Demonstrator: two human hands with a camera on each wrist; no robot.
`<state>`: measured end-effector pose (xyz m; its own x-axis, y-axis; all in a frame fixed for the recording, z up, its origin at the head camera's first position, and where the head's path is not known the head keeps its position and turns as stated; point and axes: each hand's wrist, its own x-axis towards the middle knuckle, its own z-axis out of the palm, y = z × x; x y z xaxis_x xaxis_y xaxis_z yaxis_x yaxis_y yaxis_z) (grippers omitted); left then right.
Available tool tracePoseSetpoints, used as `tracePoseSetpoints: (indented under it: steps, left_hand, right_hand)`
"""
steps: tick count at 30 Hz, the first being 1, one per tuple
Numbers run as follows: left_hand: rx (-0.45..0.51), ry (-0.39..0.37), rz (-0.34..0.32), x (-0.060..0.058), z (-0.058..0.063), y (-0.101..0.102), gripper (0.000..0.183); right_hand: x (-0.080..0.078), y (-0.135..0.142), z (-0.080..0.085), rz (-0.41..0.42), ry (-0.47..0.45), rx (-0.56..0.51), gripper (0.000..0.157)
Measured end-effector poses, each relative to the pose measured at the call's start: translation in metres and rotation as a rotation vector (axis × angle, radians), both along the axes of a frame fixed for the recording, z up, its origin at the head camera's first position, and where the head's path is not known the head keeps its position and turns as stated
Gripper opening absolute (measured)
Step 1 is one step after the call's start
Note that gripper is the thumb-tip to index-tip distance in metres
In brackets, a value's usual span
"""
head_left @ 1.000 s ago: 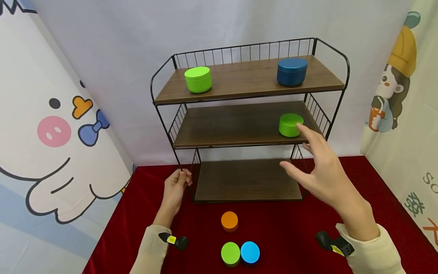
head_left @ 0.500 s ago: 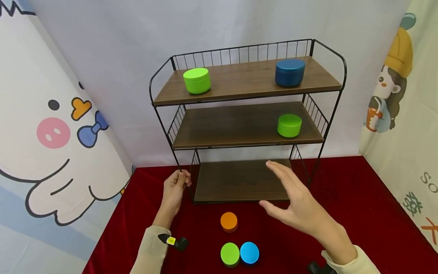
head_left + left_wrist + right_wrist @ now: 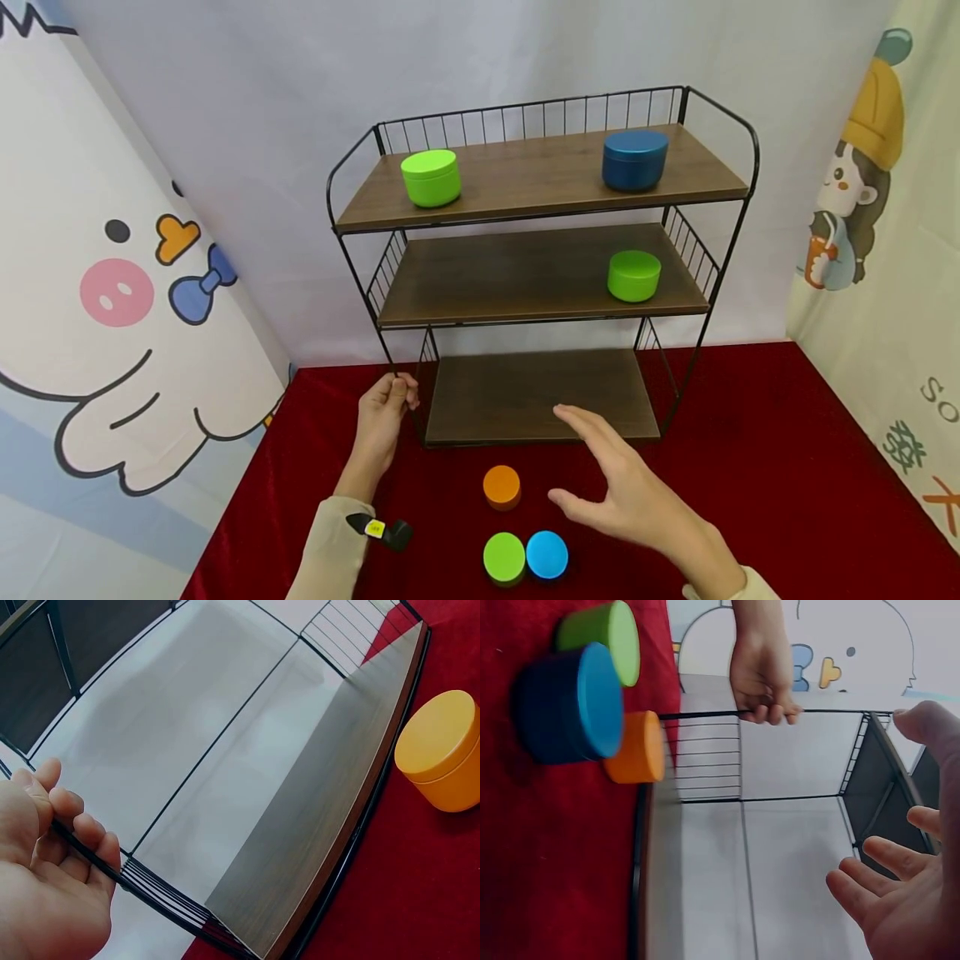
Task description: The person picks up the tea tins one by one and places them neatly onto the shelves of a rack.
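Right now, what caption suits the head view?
Left hand grips the three-tier rack; the empty right hand hangs open near the orange container on red cloth.

The right-hand curtain (image 3: 873,358) bears "SO" (image 3: 929,392) and "發" (image 3: 905,444) (an orange mark (image 3: 942,502) below runs out of view).

Part of shelf post (image 3: 705,715) hidden under left hand (image 3: 384,421). Left hand cut off by left edge in left wrist view; orange tin (image 3: 439,754) cut off by right edge there. In right wrist view, right hand (image 3: 911,900) cut off at right edge; blurry blue tin (image 3: 570,705) hides bits of orange tin and green tin (image 3: 604,634). In head view, right sleeve (image 3: 742,586) cut off at bottom. Marks on yellow tag (image 3: 375,527) too small to read.
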<state>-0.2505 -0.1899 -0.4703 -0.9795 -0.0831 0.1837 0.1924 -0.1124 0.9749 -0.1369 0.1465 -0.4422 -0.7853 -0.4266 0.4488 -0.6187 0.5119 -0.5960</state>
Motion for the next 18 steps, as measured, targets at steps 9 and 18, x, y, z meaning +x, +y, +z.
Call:
tracePoseSetpoints:
  steps: [9,18]
  left_hand:
    - [-0.028,-0.016,0.001,0.0,-0.002,-0.001,0.026]
    - [-0.029,-0.024,0.003,0.0,-0.001,-0.001,0.028]
  right_hand:
    - [0.01,-0.004,-0.02,0.029,-0.054,0.035,0.087]
    - [0.016,-0.005,-0.036,0.061,-0.089,0.04,0.09]
